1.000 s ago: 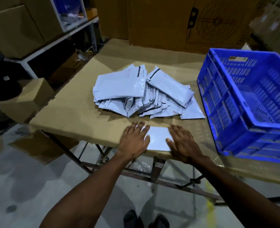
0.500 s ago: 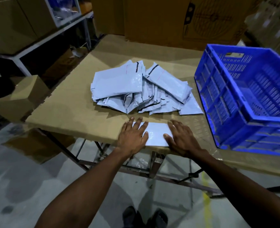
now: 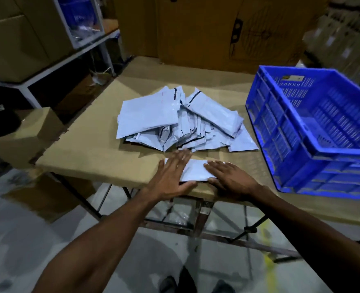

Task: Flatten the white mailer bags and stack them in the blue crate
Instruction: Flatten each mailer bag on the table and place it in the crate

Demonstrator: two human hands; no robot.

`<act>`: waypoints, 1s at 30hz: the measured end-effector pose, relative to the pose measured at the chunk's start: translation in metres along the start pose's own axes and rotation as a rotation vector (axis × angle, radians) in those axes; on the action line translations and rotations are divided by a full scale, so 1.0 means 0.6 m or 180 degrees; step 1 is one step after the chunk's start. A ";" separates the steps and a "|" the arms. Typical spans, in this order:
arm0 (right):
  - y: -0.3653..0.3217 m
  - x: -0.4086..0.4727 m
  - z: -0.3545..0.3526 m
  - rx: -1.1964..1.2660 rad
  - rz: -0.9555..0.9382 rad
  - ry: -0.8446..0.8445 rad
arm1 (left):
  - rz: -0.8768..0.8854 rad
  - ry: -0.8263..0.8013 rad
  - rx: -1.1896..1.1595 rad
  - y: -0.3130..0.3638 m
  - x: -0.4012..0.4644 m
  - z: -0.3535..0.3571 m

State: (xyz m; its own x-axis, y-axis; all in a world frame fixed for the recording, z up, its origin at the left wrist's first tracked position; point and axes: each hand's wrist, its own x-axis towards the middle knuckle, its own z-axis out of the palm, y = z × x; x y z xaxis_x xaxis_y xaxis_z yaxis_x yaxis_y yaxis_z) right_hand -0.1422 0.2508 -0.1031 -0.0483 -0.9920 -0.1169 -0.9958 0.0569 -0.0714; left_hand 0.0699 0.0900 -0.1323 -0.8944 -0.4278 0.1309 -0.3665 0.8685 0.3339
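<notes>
White mailer (image 3: 196, 170) flat under L hand (image 3: 171, 176) & R hand (image 3: 231, 177).

The table (image 3: 94, 153) has a brown cardboard sheet on top and a metal frame (image 3: 198, 227) below. Behind it stands a big cardboard box (image 3: 227, 32), and to the left there is a white metal shelf (image 3: 69, 60) with more boxes, and a small carton (image 3: 24, 136) lower down. The floor (image 3: 26, 240) is grey, with a yellow mark (image 3: 269, 263) on the right side.
</notes>
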 end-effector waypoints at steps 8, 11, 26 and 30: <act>0.006 -0.026 -0.010 -0.0930 -0.1095 0.0629 | -0.0503 -0.0516 0.0712 0.022 0.036 0.017; 0.010 -0.031 0.005 -0.1475 -0.1584 0.0400 | -0.0466 -0.0465 0.0613 0.023 0.034 0.022; 0.069 -0.051 -0.111 -0.0270 -0.0703 0.0872 | -0.1084 0.0290 -0.0219 0.052 0.041 0.042; 0.091 -0.066 -0.167 0.0377 -0.0354 0.1551 | -0.0991 0.0157 0.0101 0.075 0.058 0.059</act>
State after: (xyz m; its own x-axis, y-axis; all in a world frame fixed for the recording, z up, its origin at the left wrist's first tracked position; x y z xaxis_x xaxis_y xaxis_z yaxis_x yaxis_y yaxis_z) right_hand -0.2022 0.2821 -0.0032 -0.0011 -0.9286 0.3711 -0.9827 -0.0677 -0.1723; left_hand 0.0135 0.1231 -0.1457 -0.7246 -0.6854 0.0723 -0.6293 0.7008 0.3359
